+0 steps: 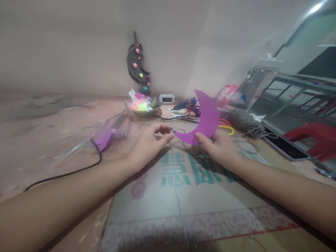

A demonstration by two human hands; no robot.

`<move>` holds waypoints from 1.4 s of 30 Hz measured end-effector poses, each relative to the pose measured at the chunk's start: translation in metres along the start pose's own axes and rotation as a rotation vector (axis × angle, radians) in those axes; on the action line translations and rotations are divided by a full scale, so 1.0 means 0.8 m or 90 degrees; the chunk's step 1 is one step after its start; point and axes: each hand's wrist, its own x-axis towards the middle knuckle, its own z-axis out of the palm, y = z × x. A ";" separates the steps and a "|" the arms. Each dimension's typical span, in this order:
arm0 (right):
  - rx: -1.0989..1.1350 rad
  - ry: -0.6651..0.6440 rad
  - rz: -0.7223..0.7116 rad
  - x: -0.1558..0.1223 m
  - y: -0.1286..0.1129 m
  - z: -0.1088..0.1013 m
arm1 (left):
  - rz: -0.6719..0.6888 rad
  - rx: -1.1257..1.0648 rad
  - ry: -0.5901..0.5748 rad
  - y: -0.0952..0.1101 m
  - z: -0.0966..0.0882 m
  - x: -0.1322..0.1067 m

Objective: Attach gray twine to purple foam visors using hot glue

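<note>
My right hand [219, 145] grips a purple paper crescent [208, 117] at its lower curve, thumb on the front face. At the crescent's left-pointing tip, my left hand [153, 141] has its thumb and fingers drawn together in a pinch. A thin dark strand [181, 130] curves beside that tip; whether the left fingers also hold it, I cannot tell. Both hands are above a printed cardboard sheet [162, 206]. Behind the crescent lies a blue glue gun [185, 106], partly covered by it. A ball of grey yarn [243, 122] is beyond my right hand.
Left of my hands are purple paper scraps [106, 139] and a black cord [78, 169]. A metal bowl [144, 112] of colourful bits and a small digital clock [167, 98] stand at the back. A decorated grey crescent [135, 64] hangs against the wall. A phone [285, 143] lies right.
</note>
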 end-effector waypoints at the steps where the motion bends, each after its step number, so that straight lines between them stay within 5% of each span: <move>1: -0.002 0.001 -0.003 0.000 0.000 0.000 | 0.001 0.000 0.000 0.000 0.000 0.000; 21: 0.003 -0.024 -0.036 -0.001 -0.004 -0.003 | 0.005 0.007 -0.004 0.003 0.001 0.001; 38: 0.003 0.002 -0.034 0.000 0.002 -0.001 | -0.084 -0.151 0.002 -0.020 0.000 0.011; 42: 0.008 0.009 -0.042 0.000 0.004 0.001 | -0.042 -0.107 -0.010 -0.015 -0.001 0.011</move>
